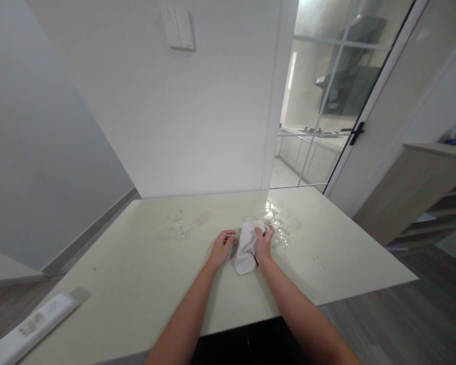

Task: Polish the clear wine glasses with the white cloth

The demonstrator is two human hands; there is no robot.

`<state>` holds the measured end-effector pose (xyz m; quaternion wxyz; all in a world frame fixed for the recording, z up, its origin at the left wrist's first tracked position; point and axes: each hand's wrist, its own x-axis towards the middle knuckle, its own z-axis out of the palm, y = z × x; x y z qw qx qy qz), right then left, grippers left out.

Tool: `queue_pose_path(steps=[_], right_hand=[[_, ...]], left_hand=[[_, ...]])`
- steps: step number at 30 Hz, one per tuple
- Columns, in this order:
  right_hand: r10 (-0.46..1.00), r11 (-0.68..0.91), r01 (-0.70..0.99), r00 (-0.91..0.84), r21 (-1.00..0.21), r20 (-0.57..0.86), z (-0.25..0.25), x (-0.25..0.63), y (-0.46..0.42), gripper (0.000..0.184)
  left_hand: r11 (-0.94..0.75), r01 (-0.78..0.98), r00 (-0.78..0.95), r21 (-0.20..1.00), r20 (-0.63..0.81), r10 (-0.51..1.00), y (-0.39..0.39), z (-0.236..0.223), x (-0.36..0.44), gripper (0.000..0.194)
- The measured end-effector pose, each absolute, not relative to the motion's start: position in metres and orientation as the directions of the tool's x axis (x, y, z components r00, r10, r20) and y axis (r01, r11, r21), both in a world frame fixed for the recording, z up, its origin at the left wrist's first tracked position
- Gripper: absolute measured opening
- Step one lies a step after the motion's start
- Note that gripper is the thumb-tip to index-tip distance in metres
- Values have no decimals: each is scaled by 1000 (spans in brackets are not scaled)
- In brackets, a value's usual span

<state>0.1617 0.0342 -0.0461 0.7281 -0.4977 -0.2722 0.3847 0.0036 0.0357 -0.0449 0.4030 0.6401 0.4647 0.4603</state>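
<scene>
A white cloth (245, 249) lies bunched on the pale table (144, 274) in the head view. My right hand (263, 244) grips its right side with curled fingers. My left hand (222, 247) sits just left of the cloth, fingers curled in, with something small and clear at its fingertips that I cannot make out. A lone clear glass (178, 223) stands to the far left of my hands. Several clear glasses (280, 224) cluster just beyond my right hand.
A long white box (30, 328) lies at the table's near left corner. A white wall with a switch (178, 28) rises behind the table. A glass door (338, 101) and a wooden shelf unit (421, 192) stand to the right.
</scene>
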Motion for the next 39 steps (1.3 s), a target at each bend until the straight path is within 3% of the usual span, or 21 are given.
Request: queue_pose_path(steps=[39], right_hand=[[806, 208, -273, 592, -939, 7, -51, 167, 39, 74]], left_hand=[[-321, 331, 157, 887, 284, 946, 29, -34, 8, 31]])
